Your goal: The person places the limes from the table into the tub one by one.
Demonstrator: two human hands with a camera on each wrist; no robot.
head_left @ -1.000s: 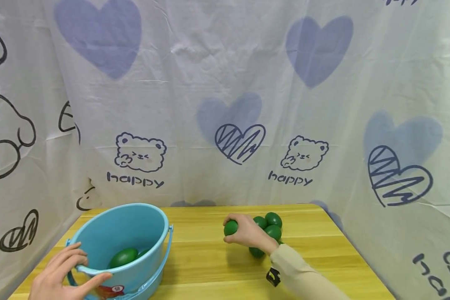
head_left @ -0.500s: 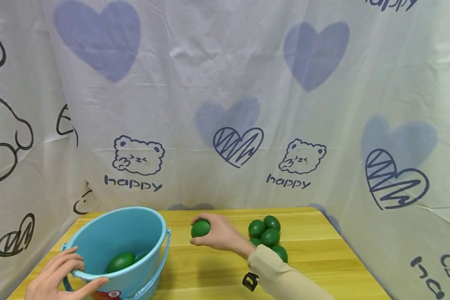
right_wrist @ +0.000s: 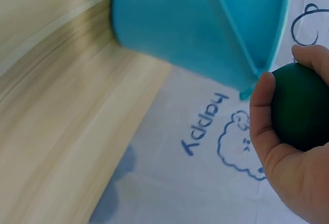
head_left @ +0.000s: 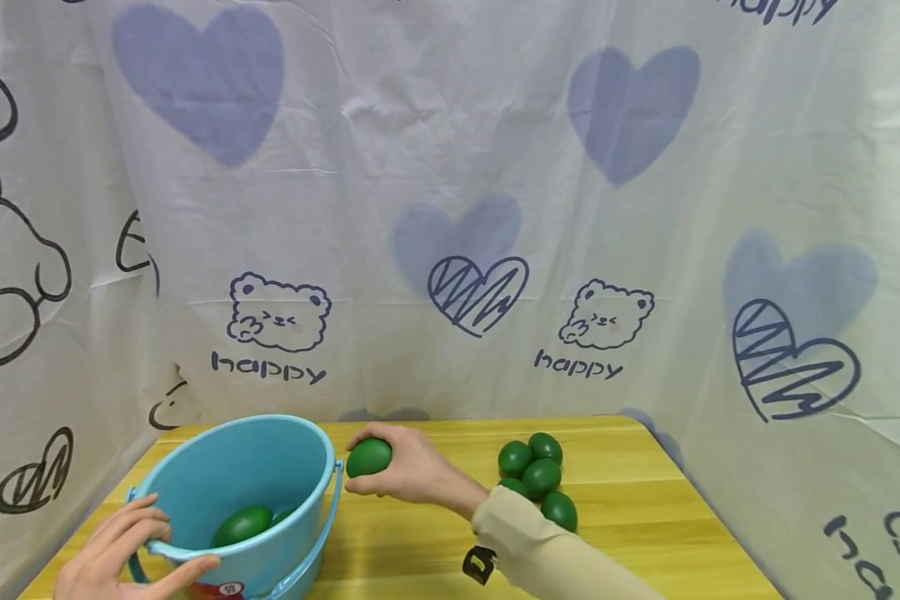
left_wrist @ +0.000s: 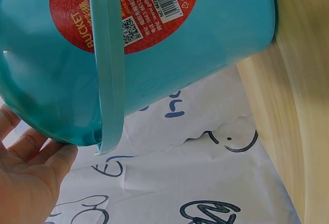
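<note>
My right hand (head_left: 416,468) pinches a dark green, smooth, egg-shaped ball (head_left: 369,458) between thumb and fingers. It is raised above the table, just right of the light blue bucket (head_left: 303,537). In the right wrist view, the thumb and fingers curl round the green ball (right_wrist: 300,106) beside the bucket's rim. My left hand (head_left: 116,550) holds the bucket's near left rim, and the bucket tilts slightly toward me. Fingers (left_wrist: 56,157) touch the rim in the left wrist view. Inside the bucket lies a green ball (head_left: 244,525), with another partly hidden by the wall.
Several more green balls (head_left: 542,476) lie in a cluster on the right of the yellow wood-grain table (head_left: 630,467). The bucket's handle (head_left: 335,508) hangs down its side. A white printed cloth (head_left: 390,350) encloses the table's back and sides.
My right hand has carried the green ball leftward from the cluster to beside the bucket, slowing lately. My left hand stays on the rim.
</note>
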